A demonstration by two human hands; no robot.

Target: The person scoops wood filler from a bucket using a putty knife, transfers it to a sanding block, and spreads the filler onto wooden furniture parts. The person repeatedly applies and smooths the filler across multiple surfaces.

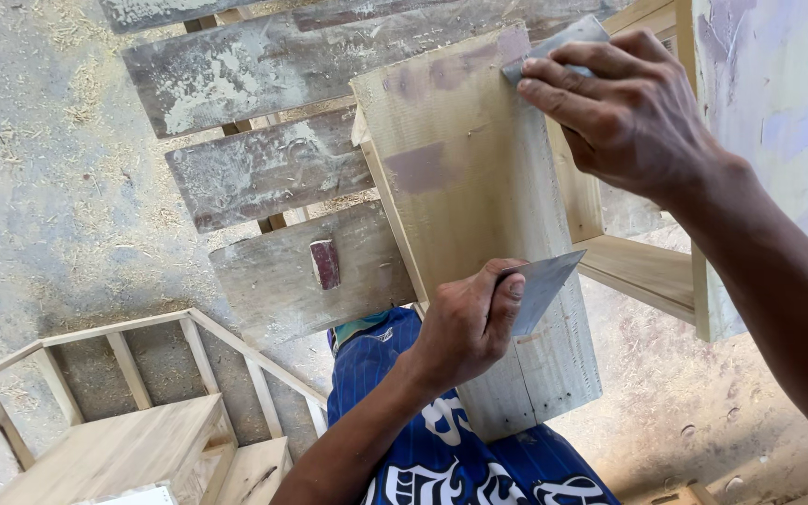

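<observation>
Left hand [465, 323]: fingers closed around a metal scraper blade [540, 288], its edge laid on the pale wooden board [474, 215]. Board: long axis runs from lap up toward the right hand [624, 108], which pinches a second scraper [554, 45] at the far end.

Left hand [468, 323] clenched low, right hand [624, 110] pressing flat above, both forearms extended

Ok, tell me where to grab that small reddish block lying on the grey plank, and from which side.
Take the reddish block by its two long sides, fingers coming straight down from above. It lies flat on the grey plank, narrow and upright in the view, with bare wood on either side, well apart from the left hand.
</observation>
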